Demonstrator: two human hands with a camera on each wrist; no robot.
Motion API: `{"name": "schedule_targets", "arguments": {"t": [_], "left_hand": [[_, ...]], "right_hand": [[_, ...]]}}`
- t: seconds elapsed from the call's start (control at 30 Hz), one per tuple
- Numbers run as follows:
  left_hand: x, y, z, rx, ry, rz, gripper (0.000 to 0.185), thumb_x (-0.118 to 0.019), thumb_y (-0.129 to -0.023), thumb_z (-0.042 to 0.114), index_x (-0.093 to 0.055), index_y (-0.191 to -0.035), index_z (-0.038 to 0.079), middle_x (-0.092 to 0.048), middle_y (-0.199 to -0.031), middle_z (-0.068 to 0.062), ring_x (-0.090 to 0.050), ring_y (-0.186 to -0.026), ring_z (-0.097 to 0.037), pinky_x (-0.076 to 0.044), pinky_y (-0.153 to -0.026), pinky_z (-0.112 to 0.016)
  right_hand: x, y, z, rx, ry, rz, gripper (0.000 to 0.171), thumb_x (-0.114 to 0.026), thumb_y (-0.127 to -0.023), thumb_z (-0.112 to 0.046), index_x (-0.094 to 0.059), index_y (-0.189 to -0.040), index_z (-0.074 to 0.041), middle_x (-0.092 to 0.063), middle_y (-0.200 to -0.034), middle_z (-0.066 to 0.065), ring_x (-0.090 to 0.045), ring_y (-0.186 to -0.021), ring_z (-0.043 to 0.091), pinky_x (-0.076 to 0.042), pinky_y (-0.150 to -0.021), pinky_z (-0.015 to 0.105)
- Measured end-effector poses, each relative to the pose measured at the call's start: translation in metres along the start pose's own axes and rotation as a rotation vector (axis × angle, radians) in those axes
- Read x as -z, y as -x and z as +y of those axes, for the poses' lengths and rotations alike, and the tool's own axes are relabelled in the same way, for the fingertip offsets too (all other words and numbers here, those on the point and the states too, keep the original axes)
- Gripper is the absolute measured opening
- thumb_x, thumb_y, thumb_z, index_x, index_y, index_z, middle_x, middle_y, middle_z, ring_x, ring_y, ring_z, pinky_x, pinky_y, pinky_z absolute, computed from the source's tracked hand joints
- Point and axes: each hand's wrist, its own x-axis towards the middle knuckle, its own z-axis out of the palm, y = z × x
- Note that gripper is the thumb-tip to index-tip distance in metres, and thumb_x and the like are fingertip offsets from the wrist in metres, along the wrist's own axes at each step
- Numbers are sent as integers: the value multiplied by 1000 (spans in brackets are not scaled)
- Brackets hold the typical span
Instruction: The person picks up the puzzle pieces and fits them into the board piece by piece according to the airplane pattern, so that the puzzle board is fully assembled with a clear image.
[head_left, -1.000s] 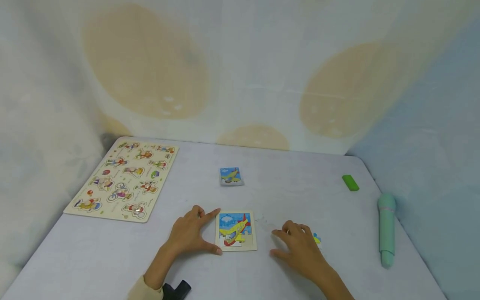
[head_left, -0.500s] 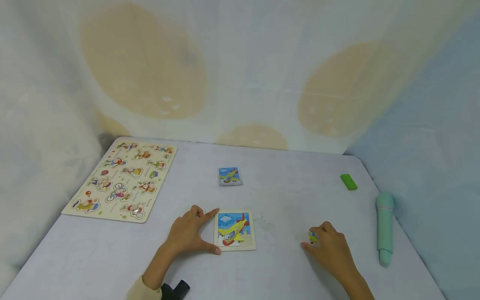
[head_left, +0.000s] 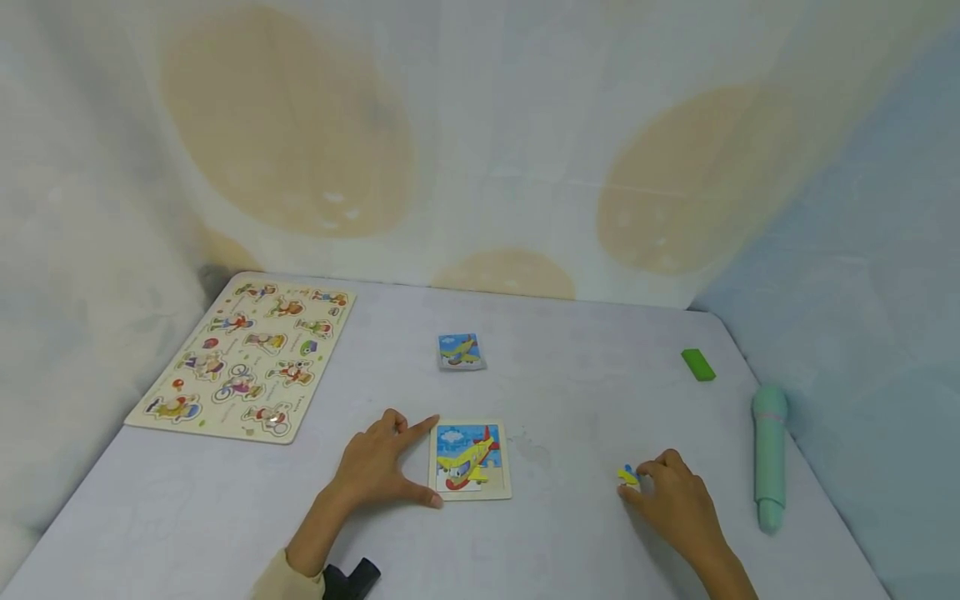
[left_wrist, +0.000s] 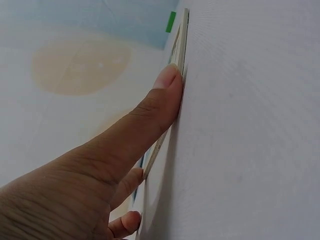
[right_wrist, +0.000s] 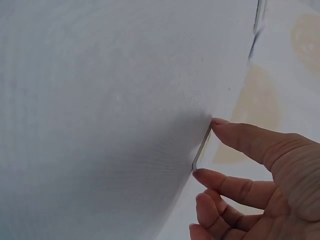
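1. Looking from the head view, the left hand [head_left: 375,471] lies flat near the tabletop's [head_left: 570,392] front edge, fingers straight, thumb and forefinger against the left side of the airplane puzzle tray [head_left: 470,460]. The right hand [head_left: 675,496], nearer the right edge, pinches a small yellow puzzle piece [head_left: 627,476] lying on the tabletop.
2. Left wrist view: the thumb [left_wrist: 150,112] presses the tray's thin edge [left_wrist: 179,47].
3. Right wrist view: the thumb [right_wrist: 245,137] and a fingertip [right_wrist: 220,181] clamp the piece's edge [right_wrist: 201,148].
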Motion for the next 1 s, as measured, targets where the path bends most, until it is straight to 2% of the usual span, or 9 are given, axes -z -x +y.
{"name": "schedule_targets", "arguments": {"t": [0.13,0.37,0.53,0.77,1.0], "left_hand": [[-1,0,1,-8,-5,7,111,-62,-37,86,-45,-135,38,-34,-95,3,-32,-71,-12,-26,-57,-28],[2,1,4,-26,16,26,110,-66,-38,83,-46,-135,35,-35,-94,3,-32,-70,-13,-26,-57,-29],[0,0,4,-26,17,21,109,-67,-38,82,-46,-135,36,-35,-94,3,-32,-71,-12,-26,-57,-28],[-1,-1,4,-28,19,30,108,-68,-38,81,-47,-134,36,-35,-93,3,-32,-70,-12,-26,-56,-28],[-1,0,5,-18,25,27,108,-69,-38,81,-47,-134,36,-34,-93,3,-32,-70,-13,-25,-56,-28]], "right_hand": [[1,0,0,-27,7,-29,42,-76,-72,-30,-68,-97,4,-52,-94,11,-51,-70,19,-41,-63,38],[2,-2,0,-53,17,-49,42,-76,-71,-27,-68,-96,6,-52,-91,12,-50,-62,18,-43,-58,35],[4,-2,-5,-58,21,-56,42,-76,-70,-28,-68,-96,4,-52,-90,9,-49,-65,18,-41,-58,33],[7,-5,-28,-18,9,-27,41,-76,-70,-29,-69,-97,0,-51,-90,5,-47,-68,19,-39,-59,32],[0,-10,-56,36,20,-20,42,-78,-68,-31,-70,-97,-1,-53,-90,3,-49,-69,17,-41,-60,31]]}}
